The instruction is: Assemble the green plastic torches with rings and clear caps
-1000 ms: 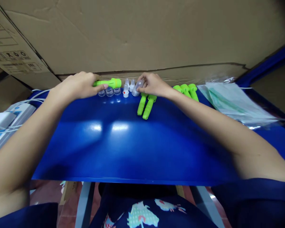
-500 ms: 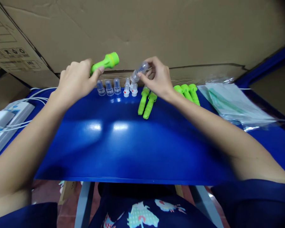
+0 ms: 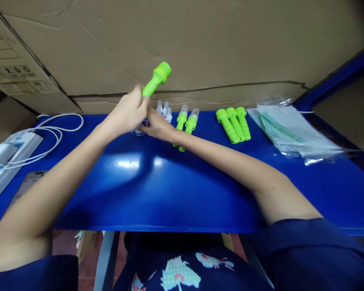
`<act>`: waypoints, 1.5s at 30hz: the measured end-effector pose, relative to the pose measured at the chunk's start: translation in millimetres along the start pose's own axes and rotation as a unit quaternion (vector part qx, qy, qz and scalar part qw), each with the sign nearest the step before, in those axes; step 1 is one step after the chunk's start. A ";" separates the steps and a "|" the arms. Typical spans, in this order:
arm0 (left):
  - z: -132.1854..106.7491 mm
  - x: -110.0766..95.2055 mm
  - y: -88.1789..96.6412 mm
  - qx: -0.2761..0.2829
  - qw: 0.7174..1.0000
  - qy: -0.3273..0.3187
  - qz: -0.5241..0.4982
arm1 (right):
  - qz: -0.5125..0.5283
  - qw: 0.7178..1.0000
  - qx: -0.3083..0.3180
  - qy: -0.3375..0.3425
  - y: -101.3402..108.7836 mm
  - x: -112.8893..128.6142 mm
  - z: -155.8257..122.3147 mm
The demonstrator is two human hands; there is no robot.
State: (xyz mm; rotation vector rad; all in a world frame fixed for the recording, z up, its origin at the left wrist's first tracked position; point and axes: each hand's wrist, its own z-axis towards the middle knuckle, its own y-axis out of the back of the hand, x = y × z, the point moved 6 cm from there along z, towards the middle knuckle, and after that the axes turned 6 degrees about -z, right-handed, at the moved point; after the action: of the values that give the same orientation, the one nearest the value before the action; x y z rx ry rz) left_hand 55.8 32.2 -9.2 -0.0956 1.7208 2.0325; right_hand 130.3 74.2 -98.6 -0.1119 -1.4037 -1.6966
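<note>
A torch is clasped by the left hand, its head aimed at one o'clock. Whether anything is grasped by the right hand cannot be told; a clear cap is half-hidden at its nine o'clock, two torches at three.

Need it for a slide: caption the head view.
Left hand holds a green flashlight above blue table; right hand by a clear cap.

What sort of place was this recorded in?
Probably a makeshift indoor workstation: a blue table backed by large cardboard, with three green handles grouped on it and a power strip at the left.
</note>
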 end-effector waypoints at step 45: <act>7.6 -68.8 -89.6 -0.054 0.953 -0.284 -0.093 | 0.082 0.991 -0.076 -0.072 136.4 -46.5 -137.9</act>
State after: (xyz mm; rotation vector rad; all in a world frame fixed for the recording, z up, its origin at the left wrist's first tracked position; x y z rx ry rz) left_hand 153.9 27.3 -65.6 0.2597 1.1946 1.7845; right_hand 311.4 -5.4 -72.8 -0.4327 -1.3280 -1.6830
